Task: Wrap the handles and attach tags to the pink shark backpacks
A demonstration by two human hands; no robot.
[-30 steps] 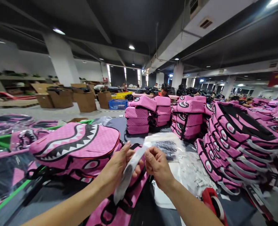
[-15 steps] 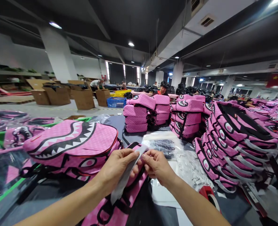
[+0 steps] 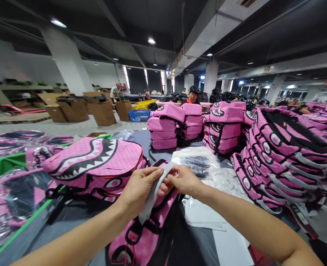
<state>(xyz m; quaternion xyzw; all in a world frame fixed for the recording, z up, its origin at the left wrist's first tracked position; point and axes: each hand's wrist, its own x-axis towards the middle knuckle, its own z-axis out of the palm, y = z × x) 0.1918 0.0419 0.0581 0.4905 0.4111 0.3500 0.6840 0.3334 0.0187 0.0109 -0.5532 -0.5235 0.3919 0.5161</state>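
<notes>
My left hand pinches a whitish-grey strip of soft wrapping between thumb and fingers. The strip hangs down toward the camera, its upper end curving over to my right hand. That hand is closed on the same end of the strip; its fingertips are partly hidden. Directly beneath both hands lies a pink backpack with black straps and an eye print. To the left, a second pink backpack with a shark-mouth print rests on its side.
Clear plastic bags and white sheets lie right of my hands. Stacked pink backpacks with wrapped handles stand at the right, more piles behind. A green-edged bin holds bagged backpacks at left. Cardboard boxes and other people are farther back.
The view has shifted, so the scene sits differently in frame. My right hand has turned over the strip's upper end, with its forearm farther out; the strip now bends more between both hands.
</notes>
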